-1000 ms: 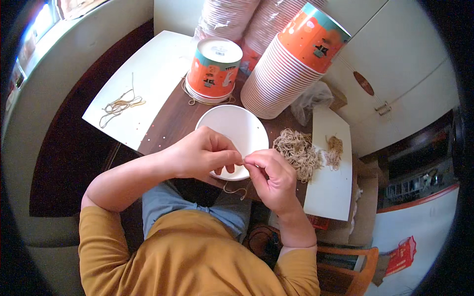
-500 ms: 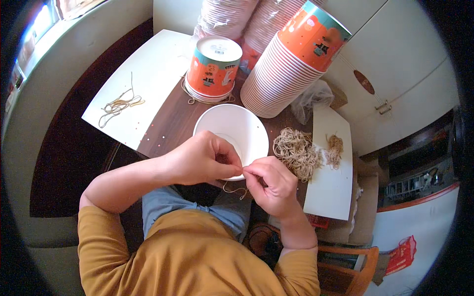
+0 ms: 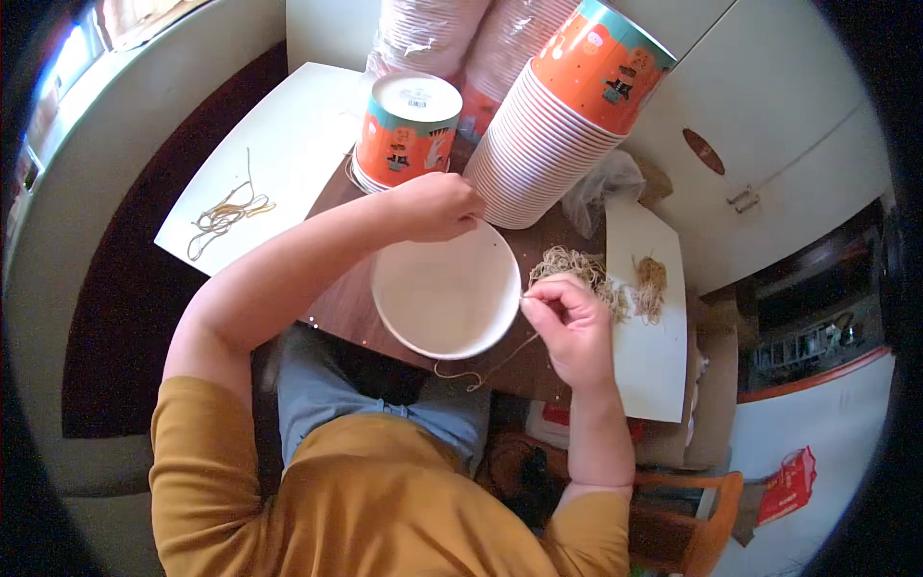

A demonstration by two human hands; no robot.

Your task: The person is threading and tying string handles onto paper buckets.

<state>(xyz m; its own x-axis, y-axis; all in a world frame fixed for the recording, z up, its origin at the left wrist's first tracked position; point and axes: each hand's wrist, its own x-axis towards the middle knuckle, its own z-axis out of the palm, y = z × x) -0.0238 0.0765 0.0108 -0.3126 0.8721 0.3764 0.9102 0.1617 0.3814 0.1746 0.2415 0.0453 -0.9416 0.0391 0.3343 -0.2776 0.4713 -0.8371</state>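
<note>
With the open white tub as the clock's centre, loose loops of yellowish-tan cord (image 3: 234, 216) lie at about ten o'clock on the table's white left leaf (image 3: 284, 125). Between eleven and twelve, an upside-down orange-and-teal printed tub (image 3: 411, 144) stands on the brown middle of the table (image 3: 341, 308), and beyond it, near twelve, pale stacks (image 3: 428, 34) rise in clear plastic wrap. The left hand (image 3: 437, 207) reaches over the open white tub's far rim at twelve, back of the hand upward, fingers curled in toward the palm; their tips are hidden, so I cannot tell whether they grip anything. The open white tub (image 3: 447, 298) sits mouth up at the near table edge. From just below its rim, between five and six, a thin beige cord (image 3: 473, 383) curves round to the right hand. At one o'clock leans a tall stack of nested tubs (image 3: 548, 144), with orange print on its top one. The right hand (image 3: 572, 322) is beside the rim between three and four, thumb and forefinger pinched together on the cord, the other fingers bent. A tangled heap of beige cord (image 3: 567, 262) lies partly behind it, between two and three; a crumpled clear bag (image 3: 601, 192) is at two, and a smaller bundle of tan cord (image 3: 651, 287) rests at three on the white right leaf (image 3: 654, 375).
</note>
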